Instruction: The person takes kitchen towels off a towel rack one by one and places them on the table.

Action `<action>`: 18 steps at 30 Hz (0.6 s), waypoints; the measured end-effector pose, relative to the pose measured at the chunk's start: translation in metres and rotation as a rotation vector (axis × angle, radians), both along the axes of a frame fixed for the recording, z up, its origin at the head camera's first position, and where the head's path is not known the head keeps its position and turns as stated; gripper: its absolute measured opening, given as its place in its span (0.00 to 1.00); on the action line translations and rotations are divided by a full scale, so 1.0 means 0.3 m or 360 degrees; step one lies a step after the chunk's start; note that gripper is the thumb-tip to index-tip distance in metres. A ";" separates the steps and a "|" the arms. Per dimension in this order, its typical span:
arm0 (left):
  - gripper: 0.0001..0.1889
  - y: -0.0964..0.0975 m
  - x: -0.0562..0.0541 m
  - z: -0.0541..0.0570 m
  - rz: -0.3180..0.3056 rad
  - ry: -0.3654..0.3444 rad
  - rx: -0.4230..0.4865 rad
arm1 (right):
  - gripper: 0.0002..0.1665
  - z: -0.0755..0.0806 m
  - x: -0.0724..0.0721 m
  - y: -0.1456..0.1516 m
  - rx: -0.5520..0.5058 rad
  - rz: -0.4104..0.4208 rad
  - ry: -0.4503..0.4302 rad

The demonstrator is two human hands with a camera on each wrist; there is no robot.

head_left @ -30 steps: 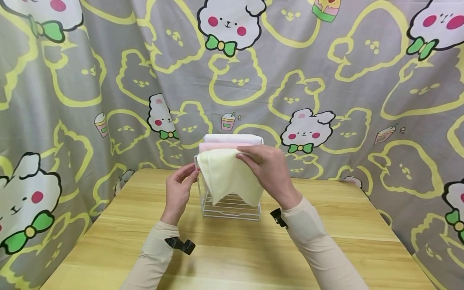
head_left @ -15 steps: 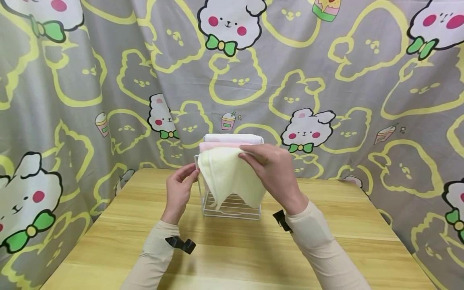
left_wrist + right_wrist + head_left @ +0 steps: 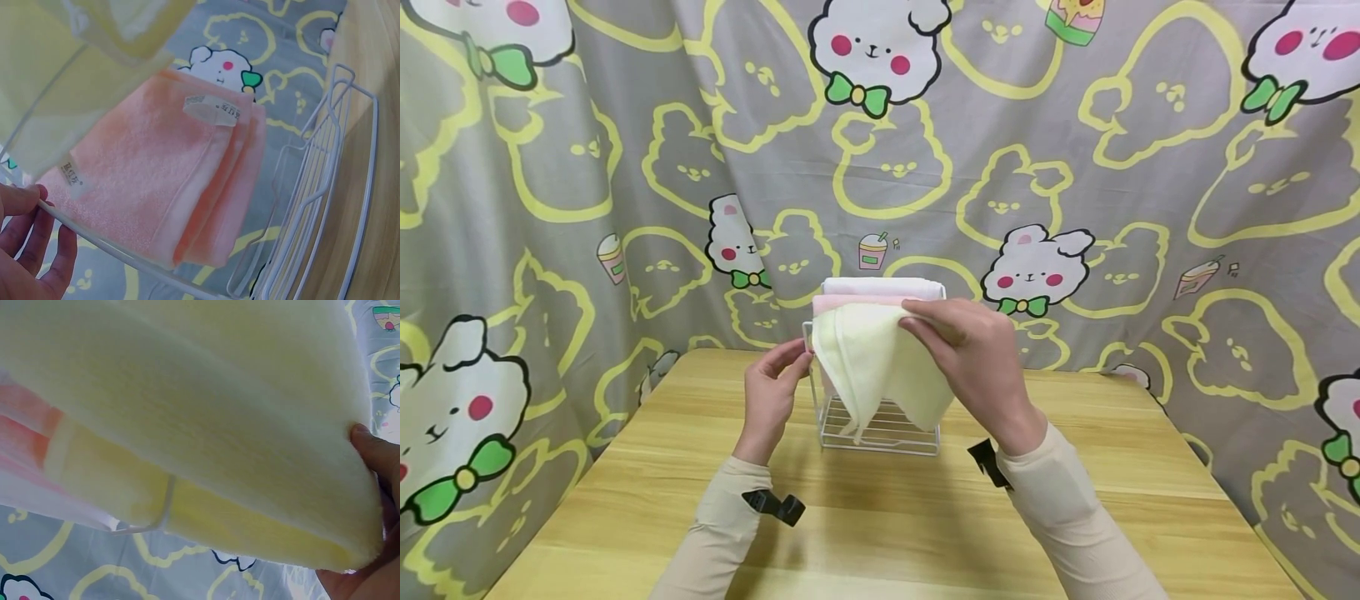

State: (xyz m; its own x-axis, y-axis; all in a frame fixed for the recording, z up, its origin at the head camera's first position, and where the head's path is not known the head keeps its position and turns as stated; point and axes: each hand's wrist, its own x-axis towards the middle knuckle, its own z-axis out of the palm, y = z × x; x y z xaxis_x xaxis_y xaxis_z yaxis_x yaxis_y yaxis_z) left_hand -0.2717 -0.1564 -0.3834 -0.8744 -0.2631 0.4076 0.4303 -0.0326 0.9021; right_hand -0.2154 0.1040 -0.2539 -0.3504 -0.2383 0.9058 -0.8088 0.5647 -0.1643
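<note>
A white wire rack [image 3: 880,451] stands on the wooden table, and my left hand [image 3: 766,398] pinches its left upright. Over the rack's front top drapes a pale yellow towel [image 3: 872,354]. Its upper right part is pinched between the thumb and fingers of my right hand [image 3: 981,354]. In the right wrist view the towel [image 3: 206,419] fills most of the picture, with a wire bar showing below its fold. Behind it hangs a folded pink towel [image 3: 137,169] with white labels. A white towel [image 3: 880,287] hangs furthest back.
The wooden table [image 3: 662,500] reaches to a grey curtain [image 3: 895,150] printed with cartoon rabbits, which hangs at the back and both sides. Black straps with small devices sit on both wrists.
My right hand has shifted slightly right, drawing the yellow towel with it. The towel's lower left tip hangs lower and has swung right. My left hand stays on the rack.
</note>
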 end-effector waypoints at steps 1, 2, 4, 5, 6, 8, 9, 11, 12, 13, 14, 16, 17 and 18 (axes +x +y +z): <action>0.13 0.000 0.000 -0.001 0.0000 0.0003 -0.0002 | 0.14 0.001 0.003 0.000 -0.0004 0.0002 0.0009; 0.13 0.000 0.000 -0.001 0.0001 0.0005 -0.0003 | 0.14 0.003 0.006 0.001 -0.0007 0.0004 0.0016; 0.13 -0.001 -0.002 -0.003 0.0005 0.0009 -0.0007 | 0.14 0.008 0.013 0.001 -0.0016 0.0017 0.0023; 0.13 -0.001 -0.002 -0.004 0.0006 0.0012 -0.0009 | 0.14 0.010 0.017 0.001 -0.0021 0.0024 0.0024; 0.13 -0.001 -0.003 -0.006 0.0007 0.0014 -0.0011 | 0.15 0.011 0.020 0.001 -0.0026 0.0028 0.0023; 0.13 -0.002 -0.005 -0.009 0.0008 0.0010 -0.0015 | 0.15 0.014 0.027 0.001 -0.0037 0.0036 0.0026; 0.13 -0.003 -0.005 -0.010 0.0007 0.0008 -0.0016 | 0.15 0.014 0.030 0.002 -0.0042 0.0037 0.0029; 0.13 -0.003 -0.006 -0.012 0.0004 0.0001 -0.0014 | 0.15 0.015 0.036 0.003 -0.0050 0.0037 0.0032; 0.13 -0.003 -0.006 -0.012 0.0003 -0.0003 -0.0012 | 0.15 0.015 0.040 0.003 -0.0052 0.0039 0.0033; 0.13 -0.003 -0.006 -0.013 0.0001 -0.0007 -0.0011 | 0.15 0.016 0.043 0.003 -0.0053 0.0039 0.0035; 0.13 -0.003 -0.006 -0.012 0.0000 -0.0008 -0.0008 | 0.15 0.017 0.047 0.003 -0.0055 0.0040 0.0035; 0.13 -0.004 -0.006 -0.012 -0.0003 -0.0011 -0.0007 | 0.15 0.019 0.056 0.003 -0.0059 0.0046 0.0043; 0.13 -0.004 -0.005 -0.011 -0.0005 -0.0011 -0.0006 | 0.15 0.021 0.061 0.003 -0.0061 0.0051 0.0049; 0.13 -0.004 -0.004 -0.010 -0.0008 -0.0010 -0.0003 | 0.15 0.022 0.066 0.004 -0.0064 0.0053 0.0057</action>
State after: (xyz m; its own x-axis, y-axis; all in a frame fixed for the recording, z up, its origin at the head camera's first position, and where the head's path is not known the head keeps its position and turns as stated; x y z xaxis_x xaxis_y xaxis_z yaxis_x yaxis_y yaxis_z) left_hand -0.2731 -0.1576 -0.3865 -0.8784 -0.2576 0.4025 0.4243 -0.0331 0.9049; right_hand -0.1956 0.1051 -0.2472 -0.3098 -0.2127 0.9267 -0.8329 0.5307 -0.1567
